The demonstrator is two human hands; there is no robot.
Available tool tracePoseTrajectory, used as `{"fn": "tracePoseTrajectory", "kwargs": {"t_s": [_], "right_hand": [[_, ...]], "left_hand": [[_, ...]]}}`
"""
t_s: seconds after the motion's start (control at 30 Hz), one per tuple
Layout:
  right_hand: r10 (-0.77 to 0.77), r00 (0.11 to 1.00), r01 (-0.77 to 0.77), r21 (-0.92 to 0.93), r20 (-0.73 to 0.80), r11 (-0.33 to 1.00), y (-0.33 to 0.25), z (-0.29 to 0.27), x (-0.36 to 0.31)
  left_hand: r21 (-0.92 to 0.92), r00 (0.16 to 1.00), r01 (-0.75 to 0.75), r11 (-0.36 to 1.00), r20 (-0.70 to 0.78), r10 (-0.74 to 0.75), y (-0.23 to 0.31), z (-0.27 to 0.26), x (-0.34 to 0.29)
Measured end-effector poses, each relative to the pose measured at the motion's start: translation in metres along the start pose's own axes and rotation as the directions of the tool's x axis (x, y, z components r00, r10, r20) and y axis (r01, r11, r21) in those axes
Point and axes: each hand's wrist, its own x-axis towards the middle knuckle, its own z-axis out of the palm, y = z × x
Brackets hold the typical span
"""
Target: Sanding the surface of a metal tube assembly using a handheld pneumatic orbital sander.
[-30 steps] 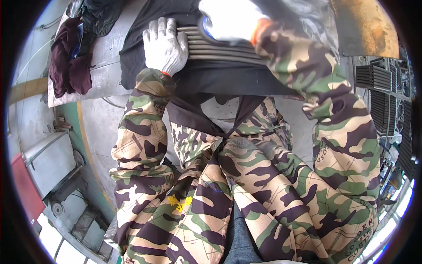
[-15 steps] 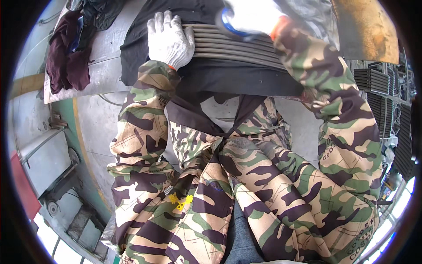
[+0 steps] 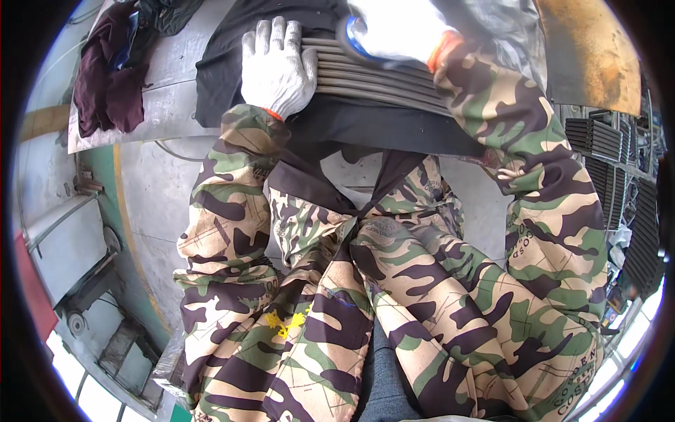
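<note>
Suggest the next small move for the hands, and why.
Probably slide the right hand, with the blurred blue-edged item at it, further right along the grey rods: they lie side by side and extend right beyond that item, while the left hand lies flat over their left ends.

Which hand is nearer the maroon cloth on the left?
Left. The left hand is right of the maroon cloth, flat at the left end of the grey rods; the right hand is farther right, over the rods.
</note>
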Motion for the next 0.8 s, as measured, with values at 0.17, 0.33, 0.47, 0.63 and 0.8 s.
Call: {"fn": "tracePoseTrajectory", "kwargs": {"t_s": [0.17,0.33,0.47,0.63,0.8], "right_hand": [[0.017,1.000,-0.017,-0.002,0.024,1.000,0.001,-0.011,-0.017],[0.093,0.994,-0.087,-0.103,0.057,0.991,0.019,-0.016,-0.038],[0.007,1.000,-0.009,-0.056,-0.027,0.998,0.016,-0.004,-0.043],[0.010,1.000,-0.010,0.002,-0.018,1.000,0.004,-0.001,-0.010],[-0.007,1.000,0.006,0.020,0.006,1.000,-0.003,-0.002,-0.018]], "left_hand": [[-0.012,1.000,0.013,1.000,0.020,-0.013,-0.003,0.000,0.010],[0.011,0.996,-0.004,1.000,-0.087,0.005,-0.007,0.019,0.018],[0.013,0.997,-0.005,1.000,-0.076,0.006,-0.008,0.020,0.018],[0.015,0.999,0.036,0.999,0.020,-0.036,-0.003,0.005,0.007],[-0.029,0.999,0.033,0.999,-0.009,-0.033,-0.003,0.010,0.012]]}}
